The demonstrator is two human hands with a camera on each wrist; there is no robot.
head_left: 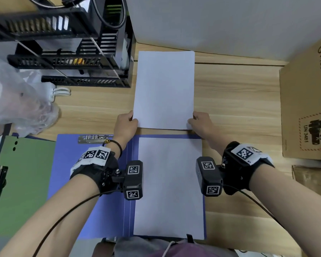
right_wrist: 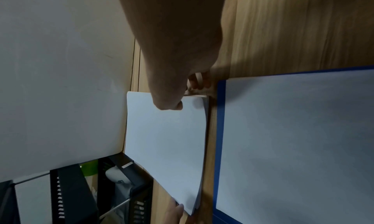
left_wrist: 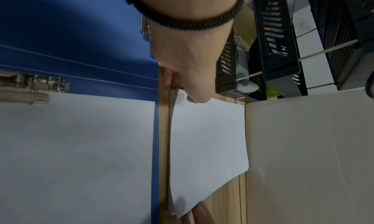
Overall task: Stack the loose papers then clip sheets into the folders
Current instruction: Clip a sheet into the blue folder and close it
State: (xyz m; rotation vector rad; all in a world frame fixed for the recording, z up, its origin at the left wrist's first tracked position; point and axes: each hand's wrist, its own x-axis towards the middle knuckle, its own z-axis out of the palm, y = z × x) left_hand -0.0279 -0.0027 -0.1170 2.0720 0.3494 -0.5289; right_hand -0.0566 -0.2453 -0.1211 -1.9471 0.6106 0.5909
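Wood-grain worktop [head_left: 235,101] is carrying my paperwork: I am pinching a paper stack [head_left: 164,89] by its near corners, my left hand [head_left: 125,125] and right hand [head_left: 200,122] each curling thumb over, fingers under. Just behind my wrists, the open blue folder [head_left: 93,182] is already holding sheets [head_left: 169,186]. Risk: with the far end unsupported, uneven lifting could be fanning the sheets apart.

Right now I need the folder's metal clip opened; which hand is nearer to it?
Left. The left hand grips the paper stack just beyond the metal clip; the right hand holds the stack's far side.
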